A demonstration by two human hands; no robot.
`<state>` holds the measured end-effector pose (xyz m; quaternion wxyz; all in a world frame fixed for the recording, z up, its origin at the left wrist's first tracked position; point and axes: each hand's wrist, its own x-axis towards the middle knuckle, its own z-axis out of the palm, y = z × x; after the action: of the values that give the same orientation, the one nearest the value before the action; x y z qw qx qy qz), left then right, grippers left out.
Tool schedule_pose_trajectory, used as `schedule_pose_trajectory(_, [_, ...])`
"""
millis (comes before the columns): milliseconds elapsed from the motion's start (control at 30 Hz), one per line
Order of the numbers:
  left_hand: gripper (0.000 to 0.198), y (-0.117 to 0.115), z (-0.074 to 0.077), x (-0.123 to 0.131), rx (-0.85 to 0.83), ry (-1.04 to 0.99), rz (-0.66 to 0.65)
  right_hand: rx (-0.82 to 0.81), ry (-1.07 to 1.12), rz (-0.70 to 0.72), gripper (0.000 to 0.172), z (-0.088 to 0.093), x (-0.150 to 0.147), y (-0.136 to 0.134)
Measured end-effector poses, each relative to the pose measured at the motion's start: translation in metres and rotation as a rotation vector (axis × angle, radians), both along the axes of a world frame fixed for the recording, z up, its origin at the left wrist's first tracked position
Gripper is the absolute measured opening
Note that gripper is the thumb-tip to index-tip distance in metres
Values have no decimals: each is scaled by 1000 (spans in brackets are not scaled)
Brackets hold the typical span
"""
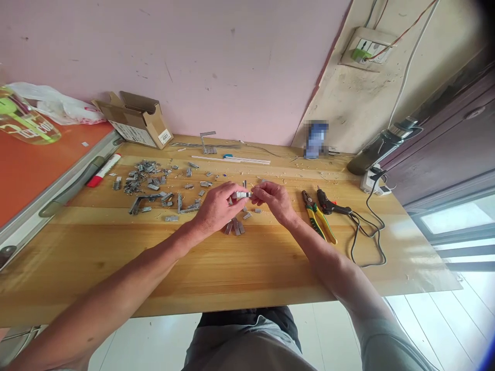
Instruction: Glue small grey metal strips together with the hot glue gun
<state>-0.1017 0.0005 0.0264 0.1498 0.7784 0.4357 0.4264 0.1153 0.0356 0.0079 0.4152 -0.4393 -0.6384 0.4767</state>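
1. Wooden surface [240, 273] set against a pink wall [193, 62]: small grey bits [139, 178] lie heaped toward your left, with others scattered nearer the middle.
2. Grey piece [241, 195], small and seemingly raised above the surface, between your left grip [216, 206] and your right grip [276, 200].
3. State of each grip: your left is narrow, pinching the piece between thumb and fingers; your right has its fingertips drawn together beside the piece's right end, and whether they pinch anything cannot be told.
4. Handling, as judged: light and stiff, perhaps smooth enough to turn under your fingers; fragility is uncertain at this size. Take hold by opposite long sides, near one end.
5. Long axis: roughly level, running left to right, nearly parallel to the surface's near edge; its darker end points toward your right fingertips.
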Motion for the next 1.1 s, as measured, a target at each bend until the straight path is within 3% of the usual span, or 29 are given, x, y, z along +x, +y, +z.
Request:
schedule_pose_trajectory(100, [9,-2,-5,-9,-101,-36,66,72,-147,-109,25,-4,1,18])
schedule_pose_trajectory(200, [10,-3,-11,-20,-189,-70,149,164,-295,-183,11,-2,-8,54])
schedule_pose_trajectory(367, [10,-3,-23,-32,-233,-137,211,250,-482,-240,15,4,-34,120])
schedule_pose_trajectory(500, [8,0,-31,-36,-230,-170,210,290,-579,-255,12,3,-39,147])
schedule_pose_trajectory(867, [7,3,-39,-36,-208,-177,170,287,-580,-185,15,-5,-36,152])
schedule_pose_trajectory(1100, [20,28,-23,-47,-340,-252,181,224,-416,-37,19,1,-39,133])
